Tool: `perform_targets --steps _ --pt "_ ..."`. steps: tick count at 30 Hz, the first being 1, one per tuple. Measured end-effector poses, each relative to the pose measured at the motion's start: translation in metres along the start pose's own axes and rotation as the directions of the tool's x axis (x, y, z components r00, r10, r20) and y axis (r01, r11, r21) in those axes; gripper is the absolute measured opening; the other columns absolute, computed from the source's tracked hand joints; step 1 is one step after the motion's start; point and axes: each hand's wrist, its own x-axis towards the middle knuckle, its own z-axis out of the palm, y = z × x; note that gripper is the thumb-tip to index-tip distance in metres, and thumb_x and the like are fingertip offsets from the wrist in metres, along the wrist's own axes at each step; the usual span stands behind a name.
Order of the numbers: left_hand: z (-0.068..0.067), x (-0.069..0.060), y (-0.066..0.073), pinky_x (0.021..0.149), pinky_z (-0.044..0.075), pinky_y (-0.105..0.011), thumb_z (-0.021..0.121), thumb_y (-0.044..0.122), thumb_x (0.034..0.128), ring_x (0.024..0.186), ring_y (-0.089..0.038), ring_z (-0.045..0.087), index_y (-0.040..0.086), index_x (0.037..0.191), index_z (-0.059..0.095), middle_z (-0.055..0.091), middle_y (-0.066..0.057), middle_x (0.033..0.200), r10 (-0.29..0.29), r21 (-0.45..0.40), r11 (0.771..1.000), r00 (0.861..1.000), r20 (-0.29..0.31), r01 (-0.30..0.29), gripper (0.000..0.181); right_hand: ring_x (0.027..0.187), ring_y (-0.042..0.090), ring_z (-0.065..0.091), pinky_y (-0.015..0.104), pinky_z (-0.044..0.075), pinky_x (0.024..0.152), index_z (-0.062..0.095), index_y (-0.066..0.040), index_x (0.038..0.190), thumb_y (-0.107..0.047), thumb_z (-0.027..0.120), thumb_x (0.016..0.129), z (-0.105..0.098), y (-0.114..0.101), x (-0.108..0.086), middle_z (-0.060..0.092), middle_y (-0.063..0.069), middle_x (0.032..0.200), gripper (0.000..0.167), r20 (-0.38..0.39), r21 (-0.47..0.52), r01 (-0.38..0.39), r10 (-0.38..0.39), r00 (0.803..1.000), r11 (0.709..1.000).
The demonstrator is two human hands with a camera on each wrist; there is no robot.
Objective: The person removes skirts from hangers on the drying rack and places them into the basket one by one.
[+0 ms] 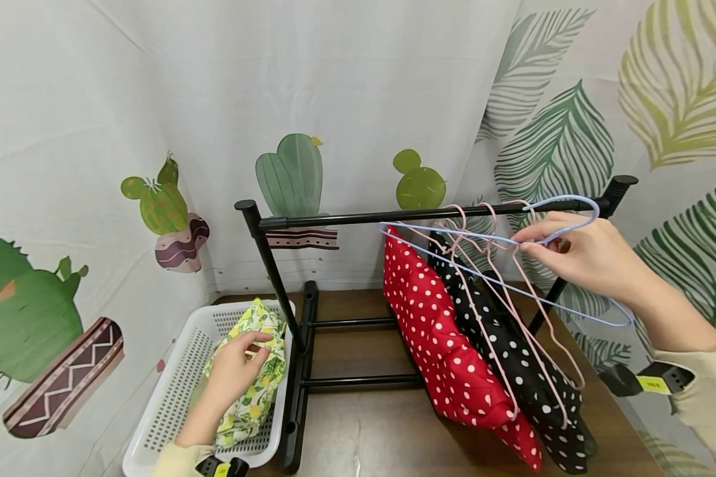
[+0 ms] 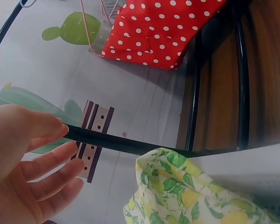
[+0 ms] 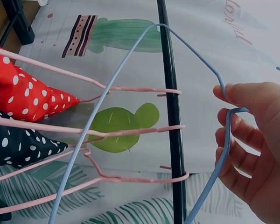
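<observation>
A blue hanger [image 1: 489, 236] is pinched near its hook by my right hand [image 1: 596, 255], at the rack's right end. In the right wrist view the blue hanger [image 3: 91, 119] carries no cloth, and my right hand [image 3: 254, 140] grips it by thumb and fingers. My left hand [image 1: 235, 371] is over the lemon-print cloth [image 1: 256, 397] in the basket. The left wrist view shows my left hand [image 2: 42, 163] with fingers spread, apart from the lemon-print cloth [image 2: 177, 196].
A black rack [image 1: 358, 217] holds several pink hangers [image 1: 483, 324] with red dotted cloth [image 1: 429, 331] and black dotted cloth [image 1: 513, 344]. The white basket [image 1: 155, 404] stands left of the rack on a brown table [image 1: 358, 430]. A printed curtain [image 1: 358, 79] hangs behind.
</observation>
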Motion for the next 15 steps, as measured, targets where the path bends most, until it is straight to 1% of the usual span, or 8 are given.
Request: perform_targets --steps 6,11,15 --pt "0.001 0.0 0.002 0.065 0.053 -0.028 0.064 0.01 0.0834 0.077 -0.014 0.063 0.016 0.098 0.068 0.066 -0.002 0.098 -0.011 -0.03 0.999 1.0 -0.006 0.011 0.016 0.054 -0.008 0.033 0.012 0.026 0.046 0.072 -0.02 0.085 -0.003 0.071 0.072 -0.002 0.005 -0.005 0.053 -0.015 0.073 0.022 -0.027 0.005 0.023 -0.023 0.999 1.0" --pt "0.002 0.001 0.002 0.065 0.053 -0.026 0.065 0.012 0.0835 0.077 -0.012 0.062 0.017 0.098 0.068 0.066 -0.001 0.098 -0.013 -0.044 0.999 1.0 -0.013 0.012 0.016 0.056 -0.01 0.036 0.011 0.029 0.047 0.072 -0.022 0.086 -0.006 0.068 0.076 -0.003 0.009 -0.01 0.06 -0.012 0.078 0.019 -0.046 0.015 0.016 -0.016 0.999 1.0" --pt "0.004 0.001 0.001 0.064 0.053 -0.025 0.066 0.009 0.0828 0.077 -0.014 0.063 0.014 0.098 0.068 0.066 -0.002 0.099 -0.011 -0.053 0.999 1.0 -0.016 0.011 0.016 0.057 -0.009 0.037 0.01 0.029 0.049 0.072 -0.02 0.086 -0.006 0.068 0.077 -0.003 0.013 -0.014 0.062 -0.009 0.079 0.017 -0.068 0.043 0.026 -0.023 0.997 0.999"
